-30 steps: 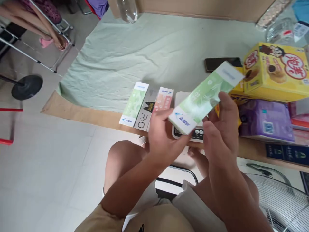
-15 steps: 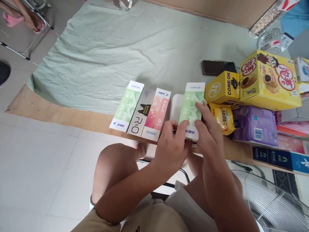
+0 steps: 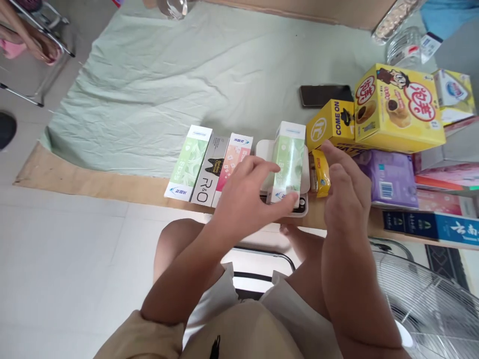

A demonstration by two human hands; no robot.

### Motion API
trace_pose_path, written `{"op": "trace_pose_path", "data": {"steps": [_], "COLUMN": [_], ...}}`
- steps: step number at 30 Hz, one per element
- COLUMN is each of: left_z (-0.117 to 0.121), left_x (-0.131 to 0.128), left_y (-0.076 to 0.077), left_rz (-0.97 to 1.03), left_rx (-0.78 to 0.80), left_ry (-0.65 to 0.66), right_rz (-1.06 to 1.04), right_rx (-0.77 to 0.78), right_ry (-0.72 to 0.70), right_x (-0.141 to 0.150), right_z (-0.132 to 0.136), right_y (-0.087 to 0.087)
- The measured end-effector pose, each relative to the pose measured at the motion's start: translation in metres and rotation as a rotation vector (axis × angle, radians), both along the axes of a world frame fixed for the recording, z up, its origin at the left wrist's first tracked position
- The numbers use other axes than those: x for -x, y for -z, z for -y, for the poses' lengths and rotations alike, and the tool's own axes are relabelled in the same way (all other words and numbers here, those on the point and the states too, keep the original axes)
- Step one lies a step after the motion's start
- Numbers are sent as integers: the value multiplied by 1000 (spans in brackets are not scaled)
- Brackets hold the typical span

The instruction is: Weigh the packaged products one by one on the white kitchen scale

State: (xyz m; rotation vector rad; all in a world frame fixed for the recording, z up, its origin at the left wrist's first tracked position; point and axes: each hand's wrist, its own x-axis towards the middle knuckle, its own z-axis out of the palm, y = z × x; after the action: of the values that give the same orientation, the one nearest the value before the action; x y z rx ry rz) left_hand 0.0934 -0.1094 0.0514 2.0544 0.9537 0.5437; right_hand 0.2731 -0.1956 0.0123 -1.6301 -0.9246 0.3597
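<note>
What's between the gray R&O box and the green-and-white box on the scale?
In the head view: the pink box, partly hidden by the left hand, then a strip of the white scale.

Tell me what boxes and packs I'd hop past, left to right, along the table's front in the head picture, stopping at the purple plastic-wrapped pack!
Long green-and-white cardboard box, long silver-grey cardboard box, long pink-and-white cardboard box, second green-and-white cardboard box on a white scale, small yellow plastic packet, purple plastic-wrapped pack.
</note>
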Motion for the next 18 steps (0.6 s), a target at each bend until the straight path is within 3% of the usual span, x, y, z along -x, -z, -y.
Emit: {"op": "trace_pose_path", "data": {"steps": [4, 9, 18], "left_z": [-11, -13, -1], "left_x": [-6, -18, 4], "left_y": [-10, -12, 18], "left_rz": [20, -28, 74], "left_rx": [173, 251, 304], "left_ry": [-60, 26, -20], "right_rz": [-88, -200, -206], "right_rx": [41, 78, 201], "right_ry": [17, 4, 34], "right_x": [7, 17, 27], "right_z": [2, 7, -1], "right_y": [-1, -8, -7]}}
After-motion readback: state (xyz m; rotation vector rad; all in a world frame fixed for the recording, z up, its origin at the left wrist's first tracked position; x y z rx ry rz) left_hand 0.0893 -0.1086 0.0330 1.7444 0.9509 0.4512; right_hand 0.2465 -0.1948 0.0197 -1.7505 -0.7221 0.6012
